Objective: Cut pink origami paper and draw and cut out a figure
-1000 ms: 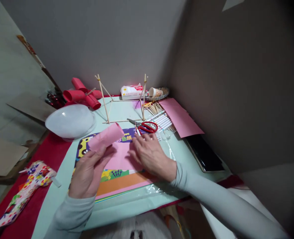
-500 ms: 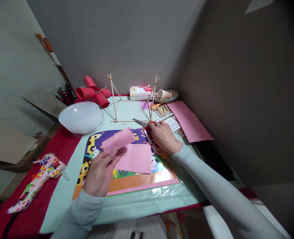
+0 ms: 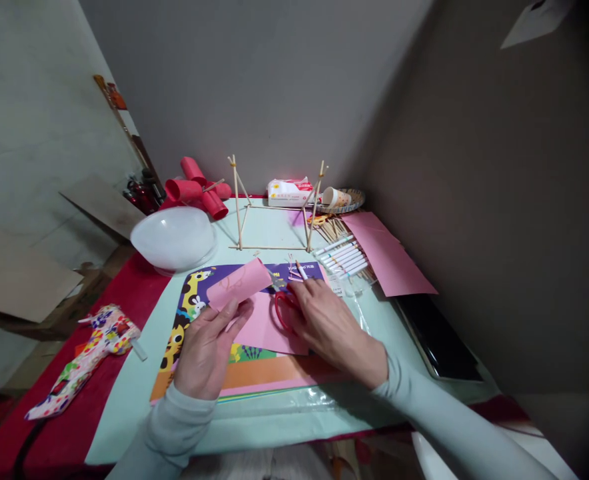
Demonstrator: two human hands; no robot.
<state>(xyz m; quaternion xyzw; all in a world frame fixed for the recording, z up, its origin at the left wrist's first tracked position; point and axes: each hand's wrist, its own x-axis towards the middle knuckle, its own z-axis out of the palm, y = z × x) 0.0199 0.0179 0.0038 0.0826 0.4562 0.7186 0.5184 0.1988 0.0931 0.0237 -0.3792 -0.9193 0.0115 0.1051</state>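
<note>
My left hand (image 3: 207, 347) pinches a folded piece of pink paper (image 3: 239, 283) with faint marks drawn on it, held up above the table. Closed around a pair of red-handled scissors (image 3: 285, 308) is my right hand (image 3: 327, 323); the blades lean toward the pink paper and are partly hidden. Below both hands, another pink sheet (image 3: 269, 323) lies on a colourful paper pack (image 3: 209, 380) printed with cartoon animals. A white marker (image 3: 301, 269) rests just beyond my right fingers.
A stick frame (image 3: 274, 248) stands behind the pack. To its left are a translucent bowl (image 3: 172, 237) and red paper tubes (image 3: 184, 191). White markers (image 3: 344, 257), pink paper (image 3: 392, 260) and a black flat object (image 3: 439, 340) lie right; a patterned figure (image 3: 84, 360) lies left.
My right hand has lifted the scissors from beside the markers and brought them left and nearer, close to the folded pink paper. The left hand keeps its hold.
</note>
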